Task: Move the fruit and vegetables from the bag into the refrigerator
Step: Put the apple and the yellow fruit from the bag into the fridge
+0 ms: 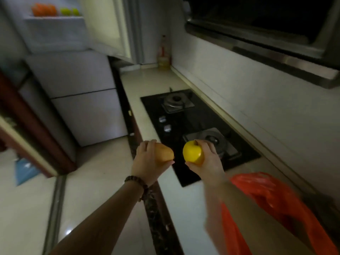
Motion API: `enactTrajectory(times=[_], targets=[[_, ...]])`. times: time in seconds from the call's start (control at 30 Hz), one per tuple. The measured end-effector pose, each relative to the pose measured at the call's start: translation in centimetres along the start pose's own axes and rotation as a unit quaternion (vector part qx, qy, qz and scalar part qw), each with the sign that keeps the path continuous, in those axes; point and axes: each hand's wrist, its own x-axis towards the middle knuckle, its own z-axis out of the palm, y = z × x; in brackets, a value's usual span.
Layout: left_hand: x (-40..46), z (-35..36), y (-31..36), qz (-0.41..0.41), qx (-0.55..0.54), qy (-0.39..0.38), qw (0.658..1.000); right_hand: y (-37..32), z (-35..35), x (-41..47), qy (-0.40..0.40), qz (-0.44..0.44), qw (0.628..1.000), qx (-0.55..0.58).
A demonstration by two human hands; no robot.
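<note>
You are cupping a rounded orange-yellow fruit (164, 153) in your left hand (147, 161) and a glossy yellow apple (192, 152) in your right hand (208, 159), fingers curled around each, probably carrying both from the crumpled orange plastic bag (272, 196) behind your fingers toward the open white refrigerator (73, 74) ahead.

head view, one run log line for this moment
left hand: holds orange fruit | right hand: holds yellow apple | bag: on counter | fridge: open

Both arms outstretched — left hand (147, 159) and right hand (207, 159) each curled, gripping.
</note>
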Motion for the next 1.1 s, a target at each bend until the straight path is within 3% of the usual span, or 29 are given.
enactTrajectory(times=[0.27, 0.47, 0.77, 1.1], targets=[[3.7, -9.9, -11.0, -0.076, 0.02, 0.11, 0.991, -9.3, 12.8, 8.7, -0.076, -0.112, 0.99, 0.033], [9.5, -17.4, -20.8, -0.103, 0.035, 0.166, 0.98, -16.1, 22.5, 16.5, -0.091, -0.171, 0.98, 0.042], [19.8, -25.5, -30.9, -0.114, 0.04, 0.191, 0.974, -24.7, 32.2, 28.4, -0.076, -0.191, 0.978, 0.025], [34.7, -29.5, -38.0, -0.118, 0.062, 0.218, 0.967, -29.6, 38.5, 45.2, -0.068, -0.223, 0.972, 0.018]])
